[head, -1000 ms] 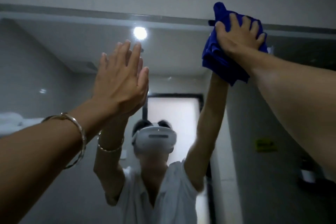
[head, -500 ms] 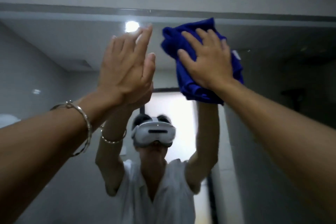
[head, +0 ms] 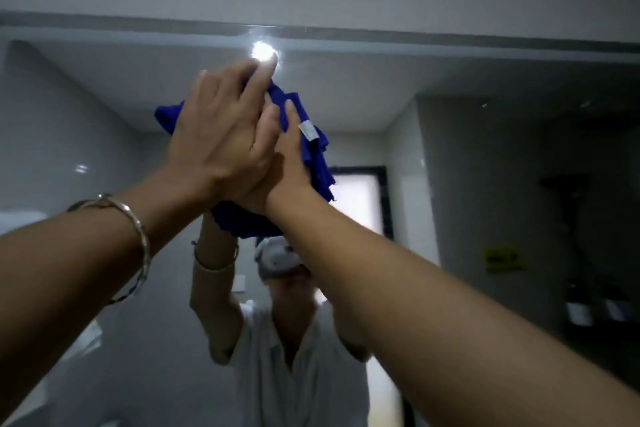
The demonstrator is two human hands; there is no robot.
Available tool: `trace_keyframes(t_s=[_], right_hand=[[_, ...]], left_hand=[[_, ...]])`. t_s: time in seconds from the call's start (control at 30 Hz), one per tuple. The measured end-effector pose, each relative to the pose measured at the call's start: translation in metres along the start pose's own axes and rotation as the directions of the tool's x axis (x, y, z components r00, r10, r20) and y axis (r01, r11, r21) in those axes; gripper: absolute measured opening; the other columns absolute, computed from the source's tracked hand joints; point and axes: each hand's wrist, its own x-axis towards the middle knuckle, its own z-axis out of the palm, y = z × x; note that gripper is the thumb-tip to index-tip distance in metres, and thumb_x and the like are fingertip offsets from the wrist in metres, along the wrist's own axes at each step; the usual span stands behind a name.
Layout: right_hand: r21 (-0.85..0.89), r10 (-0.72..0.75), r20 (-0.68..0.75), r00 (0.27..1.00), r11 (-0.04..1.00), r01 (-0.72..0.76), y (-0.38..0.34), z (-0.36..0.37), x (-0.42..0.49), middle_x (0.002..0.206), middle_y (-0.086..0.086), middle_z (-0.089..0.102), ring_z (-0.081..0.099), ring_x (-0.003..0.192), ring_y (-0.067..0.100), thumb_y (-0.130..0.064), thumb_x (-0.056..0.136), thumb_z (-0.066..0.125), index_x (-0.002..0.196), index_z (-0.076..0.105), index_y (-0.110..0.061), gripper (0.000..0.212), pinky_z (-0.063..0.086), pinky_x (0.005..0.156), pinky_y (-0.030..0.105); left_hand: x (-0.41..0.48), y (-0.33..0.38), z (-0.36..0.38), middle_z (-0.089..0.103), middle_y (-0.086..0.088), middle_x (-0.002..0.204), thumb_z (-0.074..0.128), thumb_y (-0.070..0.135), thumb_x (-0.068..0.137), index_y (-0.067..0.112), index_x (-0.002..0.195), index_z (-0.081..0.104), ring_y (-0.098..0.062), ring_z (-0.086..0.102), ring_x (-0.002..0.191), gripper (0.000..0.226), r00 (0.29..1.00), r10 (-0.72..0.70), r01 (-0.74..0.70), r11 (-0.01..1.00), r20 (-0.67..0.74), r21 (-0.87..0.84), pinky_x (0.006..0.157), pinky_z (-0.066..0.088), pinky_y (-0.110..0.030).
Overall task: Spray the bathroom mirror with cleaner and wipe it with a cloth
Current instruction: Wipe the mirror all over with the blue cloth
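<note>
Bathroom mirror [head: 450, 87], one blue cloth [head: 318, 163] beneath two flat, straight-fingered hands: left hand [head: 221, 146] atop right hand [head: 287, 170].

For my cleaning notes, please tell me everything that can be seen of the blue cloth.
The blue cloth is deep blue, soft-looking fabric, bunched into folds, with a small white label at its right edge. It is pressed against the mirror near its top edge. The left hand and right hand lie over it with straight fingers, the left partly overlapping the right. Loose parts stick out left, right and below.
</note>
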Motion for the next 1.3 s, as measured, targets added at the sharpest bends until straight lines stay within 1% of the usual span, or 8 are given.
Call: trace_keyframes(t_s=[0.13, 0.37, 0.53, 0.77, 0.9, 1.03, 1.2, 1.3], right_hand=[[0.126, -0.051, -0.053, 0.997, 0.990, 0.058, 0.062, -0.003, 0.007, 0.157, 0.000, 0.018, 0.009, 0.145, 0.024, -0.059, 0.091, 0.037, 0.148, 0.025, -0.034, 0.063, 0.003, 0.116, 0.050], [0.267, 0.564, -0.010, 0.826, 0.797, -0.541, 0.102, -0.017, 0.070, 0.159, 0.004, 0.013, 0.004, 0.145, 0.032, -0.053, 0.097, 0.024, 0.149, 0.020, -0.032, 0.057, -0.001, 0.114, 0.058], [0.211, 0.102, -0.054, 0.993, 0.973, -0.089, -0.028, -0.012, 0.083, 0.160, 0.001, 0.010, 0.001, 0.146, 0.028, -0.053, 0.096, 0.030, 0.149, 0.018, -0.034, 0.058, -0.003, 0.113, 0.057], [0.113, -0.203, -0.096, 0.975, 0.970, 0.213, 0.014, 0.002, 0.010, 0.156, -0.002, 0.024, 0.014, 0.145, 0.024, -0.061, 0.087, 0.028, 0.146, 0.029, -0.037, 0.063, 0.007, 0.116, 0.052], [0.121, 0.195, -0.075, 0.978, 0.975, -0.185, 0.118, -0.008, 0.018, 0.155, 0.003, 0.027, 0.020, 0.142, 0.026, -0.069, 0.080, 0.016, 0.145, 0.030, -0.036, 0.074, 0.013, 0.115, 0.051], [0.263, 0.620, 0.064, 0.782, 0.746, -0.612, 0.114, -0.019, 0.059, 0.160, 0.003, 0.009, 0.003, 0.146, 0.030, -0.058, 0.095, 0.021, 0.150, 0.017, -0.034, 0.061, 0.001, 0.114, 0.057], [0.194, -0.061, 0.034, 0.998, 0.980, 0.053, 0.032, -0.012, 0.017, 0.160, -0.002, 0.007, -0.002, 0.146, 0.025, -0.059, 0.095, 0.024, 0.149, 0.016, -0.039, 0.058, -0.004, 0.115, 0.053], [0.133, -0.115, 0.017, 0.993, 0.985, 0.112, 0.093, -0.007, -0.022, 0.159, -0.004, 0.013, 0.003, 0.146, 0.022, -0.061, 0.093, 0.026, 0.148, 0.020, -0.040, 0.059, -0.001, 0.116, 0.050]], left_hand=[[-0.009, -0.022, -0.005, 0.041, -0.023, 0.134, 0.021, 0.039, 0.093, 0.003, 0.141, 0.032, -0.034, 0.041, 0.115, 0.062, 0.996, -0.087, 0.087, 0.996, 0.014, 0.020, 0.101, 0.031, -0.049], [-0.039, -0.071, -0.036, 0.037, -0.023, 0.140, 0.016, 0.045, 0.091, 0.003, 0.145, 0.025, -0.034, 0.038, 0.124, 0.069, 0.991, -0.073, 0.051, 0.979, 0.109, 0.196, 0.105, 0.029, -0.048], [-0.039, -0.075, -0.036, 0.034, -0.017, 0.141, 0.017, 0.046, 0.091, 0.008, 0.146, 0.023, -0.026, 0.036, 0.122, 0.067, 0.987, -0.162, 0.161, 0.983, 0.003, 0.086, 0.105, 0.029, -0.041], [-0.040, -0.050, -0.027, 0.034, -0.018, 0.144, 0.017, 0.044, 0.092, 0.005, 0.147, 0.021, -0.028, 0.032, 0.131, 0.068, 0.992, -0.107, 0.104, 0.993, 0.067, 0.053, 0.111, 0.023, -0.053], [-0.043, -0.064, -0.051, 0.034, -0.018, 0.143, 0.018, 0.045, 0.091, 0.006, 0.148, 0.020, -0.028, 0.033, 0.130, 0.068, 0.989, -0.132, 0.128, 0.989, 0.060, 0.079, 0.111, 0.024, -0.052], [-0.060, -0.078, -0.068, 0.033, -0.018, 0.144, 0.014, 0.048, 0.089, 0.007, 0.148, 0.017, -0.030, 0.032, 0.130, 0.072, 0.970, -0.234, 0.222, 0.964, 0.067, 0.148, 0.110, 0.025, -0.053], [-0.033, -0.014, -0.031, 0.032, -0.014, 0.144, 0.015, 0.047, 0.091, 0.008, 0.148, 0.018, -0.026, 0.032, 0.129, 0.069, 0.976, -0.209, 0.211, 0.977, 0.066, -0.025, 0.111, 0.024, -0.052], [-0.011, 0.030, -0.010, 0.034, -0.015, 0.143, 0.014, 0.046, 0.091, 0.007, 0.148, 0.019, -0.026, 0.034, 0.129, 0.069, 0.989, -0.132, 0.136, 0.989, 0.069, -0.054, 0.110, 0.025, -0.052]])
